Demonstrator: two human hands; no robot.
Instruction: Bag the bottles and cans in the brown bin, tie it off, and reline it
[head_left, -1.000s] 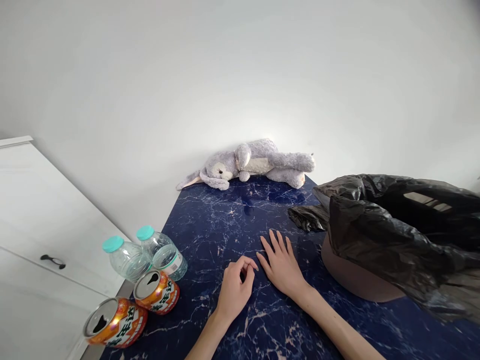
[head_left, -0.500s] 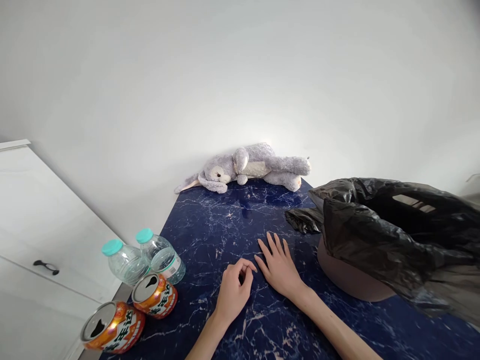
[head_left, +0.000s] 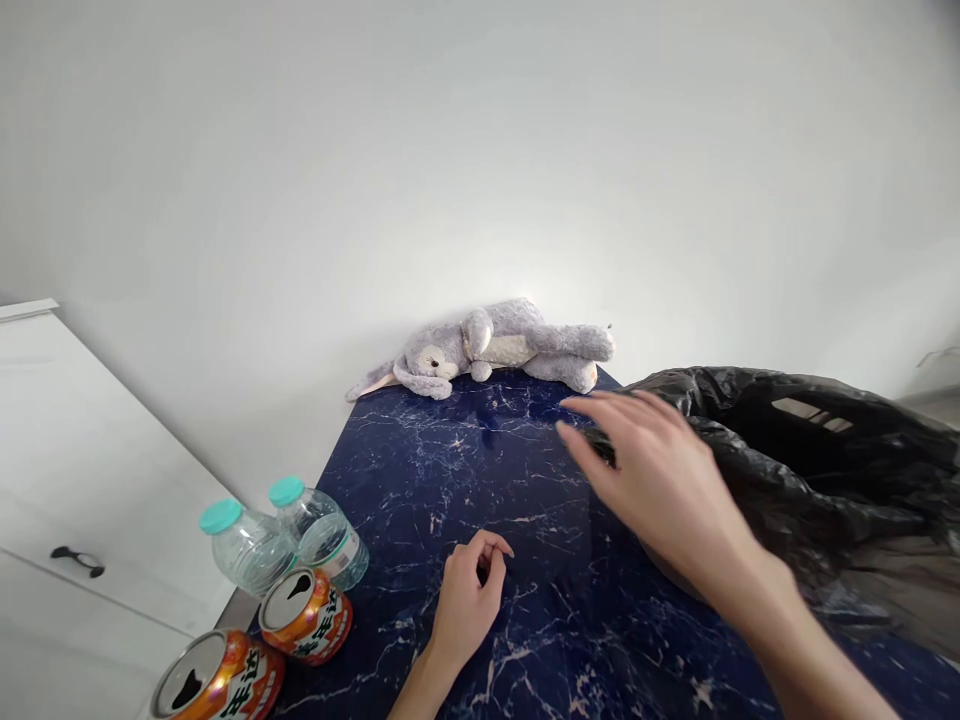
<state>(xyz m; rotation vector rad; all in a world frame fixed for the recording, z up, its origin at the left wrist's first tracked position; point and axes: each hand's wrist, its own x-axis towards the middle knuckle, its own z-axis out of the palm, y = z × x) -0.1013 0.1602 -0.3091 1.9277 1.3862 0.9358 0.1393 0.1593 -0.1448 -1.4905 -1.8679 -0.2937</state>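
Observation:
My left hand [head_left: 466, 600] rests on the dark blue marble table [head_left: 465, 470] with its fingers curled loosely and nothing in them. My right hand [head_left: 651, 478] hovers above the table, fingers stretched out and apart, close to the rim of a black bin bag [head_left: 817, 470]. The bag lines a brown round bin [head_left: 679, 578] at the right. Left of my left hand lie two clear water bottles with teal caps [head_left: 247, 545] [head_left: 321, 525] and two orange drink cans [head_left: 304, 615] [head_left: 217, 680] on their sides.
A grey plush rabbit [head_left: 495, 350] lies at the table's far edge against the white wall. A white cabinet [head_left: 67, 500] with a black handle stands to the left of the table.
My right hand has lifted off the table and moved up and right toward the black bag. My left hand stays curled where it was. The view tilted slightly down.

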